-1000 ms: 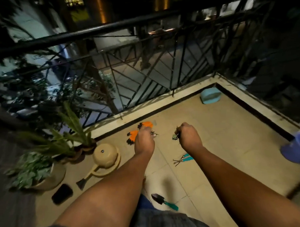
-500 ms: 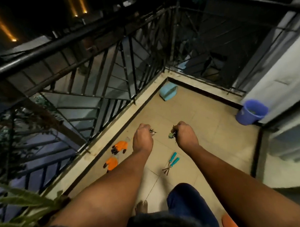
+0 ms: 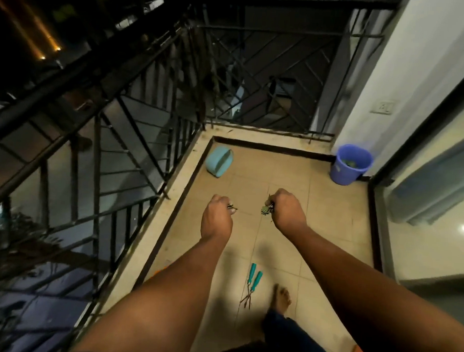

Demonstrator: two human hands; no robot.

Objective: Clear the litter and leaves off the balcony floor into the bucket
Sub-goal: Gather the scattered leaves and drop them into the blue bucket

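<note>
1. The bucket point(image 3: 351, 164) stands upright in the far right corner of the balcony floor point(image 3: 281, 246), against the white wall point(image 3: 413, 77); something green lies inside it, too small to name for sure.
2. The left hand point(image 3: 217, 218) is held out above the floor, well short of the bucket, its fingers curled tight around a small bit of litter point(image 3: 232, 208) that pokes out past the knuckles.
3. The right hand point(image 3: 286, 210) is level with the left one and nearer the bucket, fingers closed around a clump of leaves point(image 3: 266, 210) that sticks out on its inner side.
4. The two hands are apart, with bare tile between them.
5. A pale blue tub point(image 3: 218, 161) lies tipped on its side, across the floor from the bucket, beside the railing point(image 3: 138, 125).
6. A pair of teal-handled garden tools point(image 3: 251, 283) lies on the floor, far from the bucket, next to a bare foot point(image 3: 282, 297).
</note>
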